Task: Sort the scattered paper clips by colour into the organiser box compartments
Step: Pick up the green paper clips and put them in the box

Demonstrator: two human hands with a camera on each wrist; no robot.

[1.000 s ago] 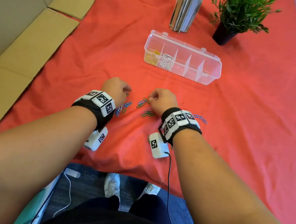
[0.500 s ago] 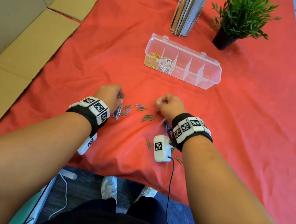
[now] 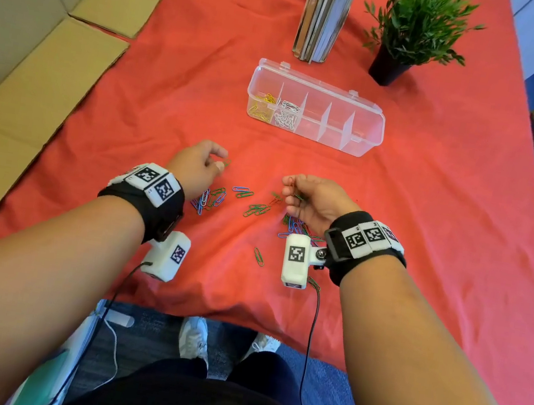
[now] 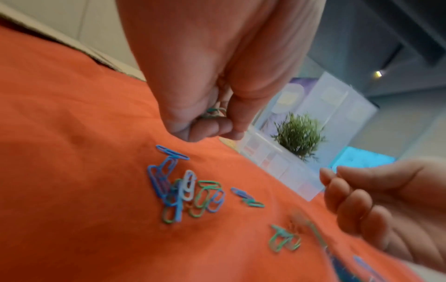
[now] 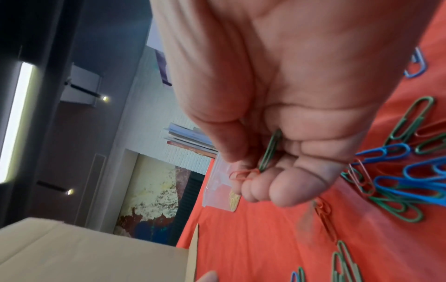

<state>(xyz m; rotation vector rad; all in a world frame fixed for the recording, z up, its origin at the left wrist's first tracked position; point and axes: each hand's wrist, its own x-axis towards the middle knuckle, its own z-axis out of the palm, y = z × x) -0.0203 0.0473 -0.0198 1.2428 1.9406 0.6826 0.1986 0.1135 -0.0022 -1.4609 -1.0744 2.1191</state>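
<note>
**Head view: mixed colours in one fist threatened the sort**

Head view showed the clear plastic five-compartment organiser box (image 3: pixel 367 127) at twelve o'clock from the hands, well apart from them, with yellow wire paper clips (image 3: pixel 261 108) in its leftmost cell and white paper clips (image 3: pixel 287 115) in the next; the other three looked bare. Loose blue and green paper clips (image 3: pixel 212 198) lay on the red cloth (image 3: pixel 428 226) between the wrists.

The left hand (image 3: pixel 196 169) was curled, its fingertips pinching at least one green paper clip (image 4: pixel 215 111) just above the cloth. The right hand (image 5: pixel 277 133) was also curled, holding a green clip (image 5: pixel 270 150) against the palm and a thin red clip (image 5: pixel 242 174) at its fingertips.

Carrying two colours in one hand risked both dropping into a single cell. Red clips (image 5: pixel 324 215) nearly vanished against the cloth and could be overlooked. Tangled clips in the piles might lift together and bring a wrong colour along.
</note>
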